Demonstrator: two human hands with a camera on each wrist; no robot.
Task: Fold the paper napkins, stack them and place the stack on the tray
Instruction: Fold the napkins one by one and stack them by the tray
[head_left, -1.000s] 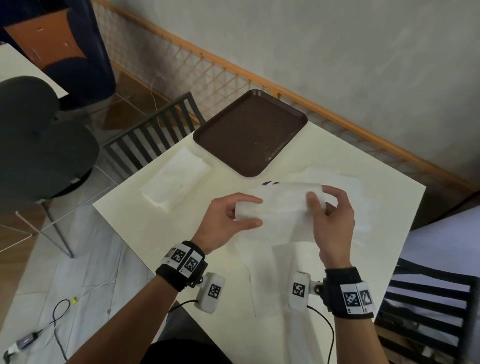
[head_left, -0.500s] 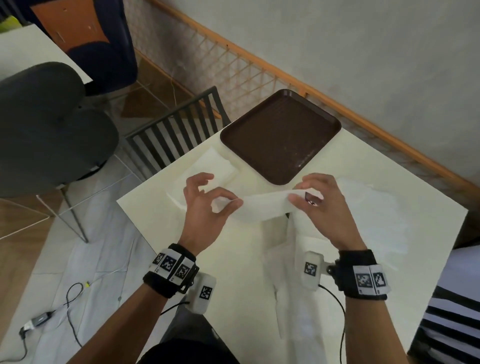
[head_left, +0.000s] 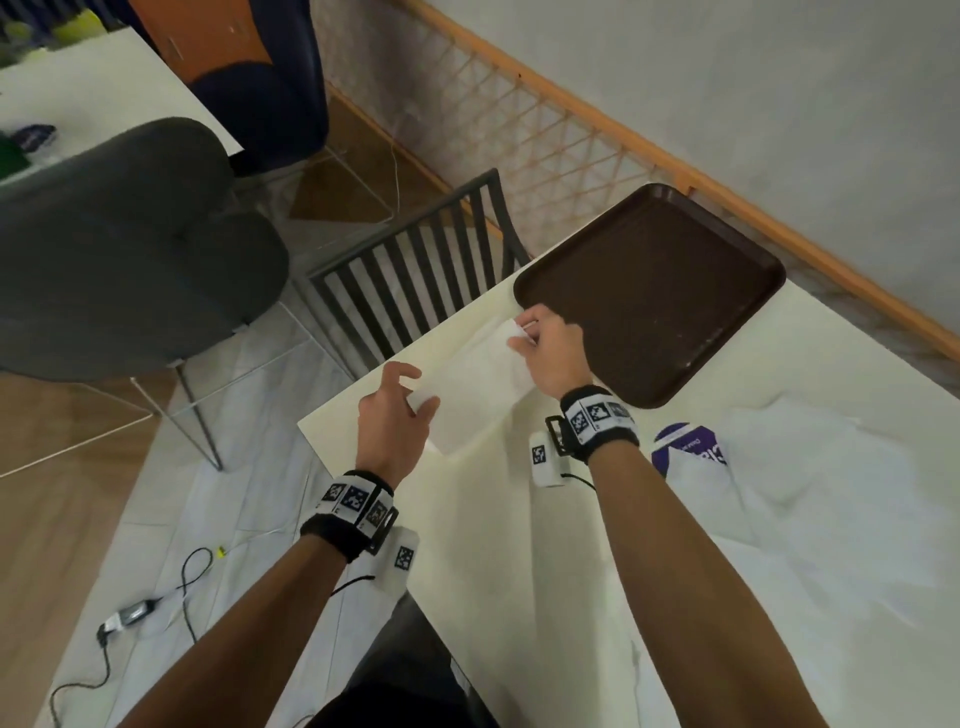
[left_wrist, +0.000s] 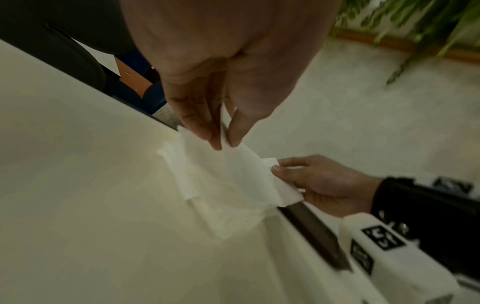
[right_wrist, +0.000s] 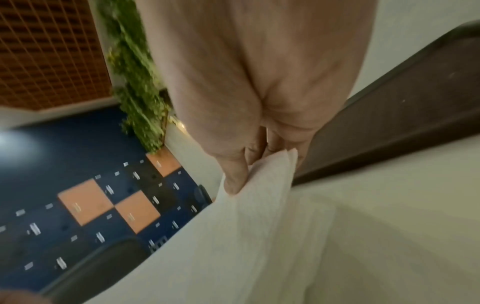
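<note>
A folded white napkin (head_left: 470, 387) hangs between my two hands just over the stack of folded napkins (left_wrist: 226, 214) at the table's left corner. My left hand (head_left: 395, 410) pinches its near end between thumb and fingers (left_wrist: 223, 135). My right hand (head_left: 545, 343) pinches the far end (right_wrist: 259, 164), right beside the brown tray (head_left: 660, 291). The tray holds nothing and lies at the far edge of the cream table (head_left: 519, 545).
Unfolded white napkins (head_left: 810, 493) and a purple-printed packet (head_left: 685, 447) lie at my right. A dark slatted chair back (head_left: 410, 291) stands against the table's left edge, a grey chair (head_left: 114, 249) further left. Cables trail on the floor.
Both hands have carried the folded napkin from the table's middle leftward and away, down over the stack beside the tray. My head has turned left with it.
</note>
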